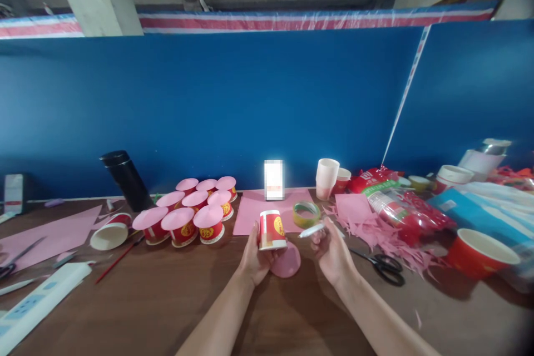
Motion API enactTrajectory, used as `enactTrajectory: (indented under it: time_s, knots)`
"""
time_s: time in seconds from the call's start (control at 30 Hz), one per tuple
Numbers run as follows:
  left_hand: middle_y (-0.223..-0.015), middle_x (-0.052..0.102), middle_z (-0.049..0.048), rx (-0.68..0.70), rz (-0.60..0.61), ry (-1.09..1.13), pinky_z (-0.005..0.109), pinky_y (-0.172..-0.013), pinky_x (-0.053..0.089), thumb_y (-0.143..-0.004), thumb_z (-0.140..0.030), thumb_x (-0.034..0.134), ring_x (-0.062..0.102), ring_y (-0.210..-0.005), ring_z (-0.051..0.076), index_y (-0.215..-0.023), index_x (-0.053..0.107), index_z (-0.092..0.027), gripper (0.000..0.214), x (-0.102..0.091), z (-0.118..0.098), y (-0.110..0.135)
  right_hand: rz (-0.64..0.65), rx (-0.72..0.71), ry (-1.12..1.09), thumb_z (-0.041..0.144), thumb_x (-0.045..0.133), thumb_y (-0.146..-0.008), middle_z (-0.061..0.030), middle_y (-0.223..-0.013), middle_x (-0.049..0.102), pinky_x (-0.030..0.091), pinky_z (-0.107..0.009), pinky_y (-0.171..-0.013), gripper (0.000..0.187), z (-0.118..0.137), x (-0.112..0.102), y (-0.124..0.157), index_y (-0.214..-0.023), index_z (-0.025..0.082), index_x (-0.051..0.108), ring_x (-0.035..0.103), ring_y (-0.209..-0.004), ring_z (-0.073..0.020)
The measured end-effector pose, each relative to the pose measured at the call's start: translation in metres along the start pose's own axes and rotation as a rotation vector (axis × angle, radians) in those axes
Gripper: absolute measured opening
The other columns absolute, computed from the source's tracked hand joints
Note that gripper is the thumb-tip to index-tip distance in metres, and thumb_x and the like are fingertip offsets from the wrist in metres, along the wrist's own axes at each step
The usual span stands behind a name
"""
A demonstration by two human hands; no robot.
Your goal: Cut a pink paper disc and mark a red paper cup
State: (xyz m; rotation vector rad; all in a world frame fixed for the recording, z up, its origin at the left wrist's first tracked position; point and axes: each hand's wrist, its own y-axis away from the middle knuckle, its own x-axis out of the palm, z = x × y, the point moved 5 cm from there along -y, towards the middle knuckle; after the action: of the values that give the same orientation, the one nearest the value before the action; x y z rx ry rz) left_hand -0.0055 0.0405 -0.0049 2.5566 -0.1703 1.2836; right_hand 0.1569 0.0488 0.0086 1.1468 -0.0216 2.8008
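Observation:
My left hand (255,256) is wrapped round a red paper cup (272,229) held upside down over the brown table (175,306). A pink paper disc (287,262) lies just below the cup, at my fingertips. My right hand (329,250) pinches a white glue stick or pen (312,230), pointing left towards the cup. Between and behind the hands sits a roll of tape (306,214) on a pink paper sheet (254,212).
Several upside-down red cups capped with pink discs (196,212) stand at left centre, a cup on its side (110,232) beside them. Black scissors (386,267) and pink paper scraps (384,233) lie right. A black flask (125,179), stacked cups (326,178), a red bowl (479,253), a power strip (37,303).

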Motion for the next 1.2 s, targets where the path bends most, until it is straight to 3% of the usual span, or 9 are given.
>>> enactTrajectory:
  time_s: [0.2,0.37,0.6,0.87,1.2]
  knots:
    - [-0.084,0.068,0.0122,0.015,0.026,-0.021,0.039,-0.079,0.049,-0.081,-0.048,0.046,0.064,-0.083,0.024,-0.105,0.057,-0.009,0.047,-0.003,0.0,-0.003,0.038,0.08,0.016,0.037,0.061,-0.074,0.0065,-0.051,0.045,0.033,-0.019,-0.038,0.02,-0.005,0.003,0.003,-0.079,0.018,0.058,0.043,-0.043,-0.0089]
    - [-0.083,0.068,0.0102,0.035,0.035,-0.002,0.039,-0.079,0.049,-0.081,-0.043,0.049,0.064,-0.079,0.022,-0.105,0.058,-0.01,0.041,-0.005,0.0,-0.006,0.078,0.119,-0.036,0.035,0.061,-0.075,0.0057,-0.053,0.048,0.032,-0.018,-0.04,0.017,-0.006,0.008,0.006,-0.073,0.018,0.057,0.043,-0.046,-0.0082]
    - [-0.082,0.069,0.0095,0.053,-0.002,0.013,0.038,-0.077,0.049,-0.081,-0.042,0.049,0.064,-0.075,0.021,-0.098,0.06,-0.01,0.038,-0.003,-0.001,-0.005,0.095,0.034,0.068,0.03,0.067,-0.07,0.0066,-0.053,0.046,0.029,-0.018,-0.039,0.018,-0.002,0.011,0.007,-0.069,0.019,0.054,0.042,-0.047,-0.008]
    - [-0.085,0.069,0.0104,0.054,-0.039,-0.057,0.033,-0.075,0.049,-0.079,-0.043,0.052,0.065,-0.073,0.02,-0.099,0.061,-0.009,0.041,-0.005,0.0,-0.005,0.118,-0.037,0.174,0.035,0.065,-0.073,0.0045,-0.053,0.046,0.03,-0.019,-0.039,0.019,-0.003,0.012,0.011,-0.076,0.017,0.061,0.041,-0.046,-0.0083]
    - [-0.086,0.068,0.0073,0.089,-0.039,-0.039,0.032,-0.075,0.048,-0.079,-0.041,0.054,0.063,-0.075,0.019,-0.102,0.059,-0.013,0.037,-0.005,0.001,-0.007,0.137,-0.207,0.342,0.038,0.064,-0.076,0.003,-0.057,0.052,0.033,-0.019,-0.043,0.021,0.007,0.021,0.019,-0.077,0.019,0.056,0.044,-0.048,-0.0089]
